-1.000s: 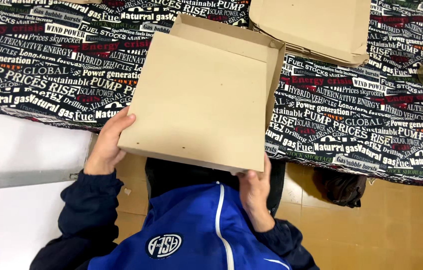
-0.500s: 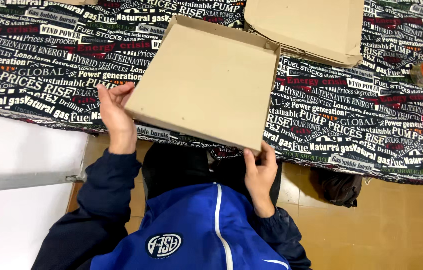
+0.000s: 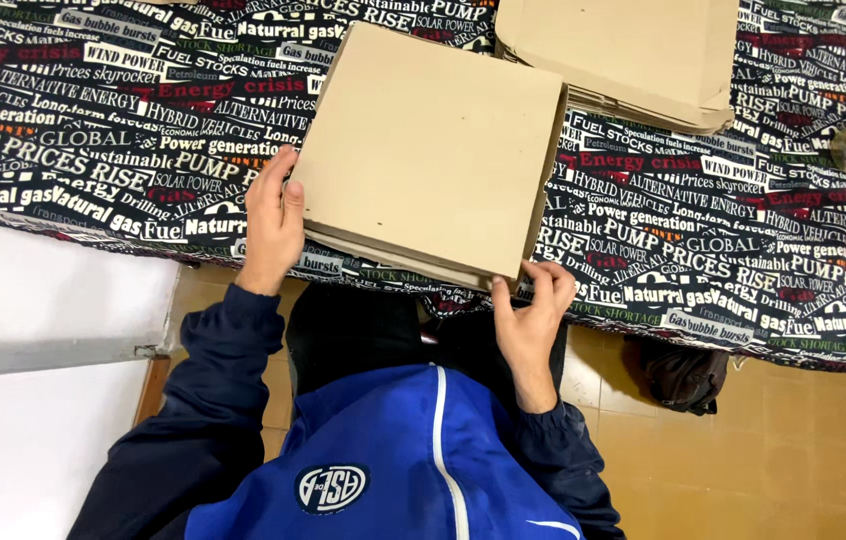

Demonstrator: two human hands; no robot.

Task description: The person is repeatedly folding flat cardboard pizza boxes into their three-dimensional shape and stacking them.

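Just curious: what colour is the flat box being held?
Plain tan cardboard box, clearest in the head view.

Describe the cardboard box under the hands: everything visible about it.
The box is a flat, square, plain brown cardboard box, closed, with layered flaps showing along its near edge. It lies flat, slightly turned, on the text-printed cloth at the table's near edge. The left hand grips its left near corner; the right hand pinches its near right corner. Its far right corner sits close to a stack of flat cardboard.
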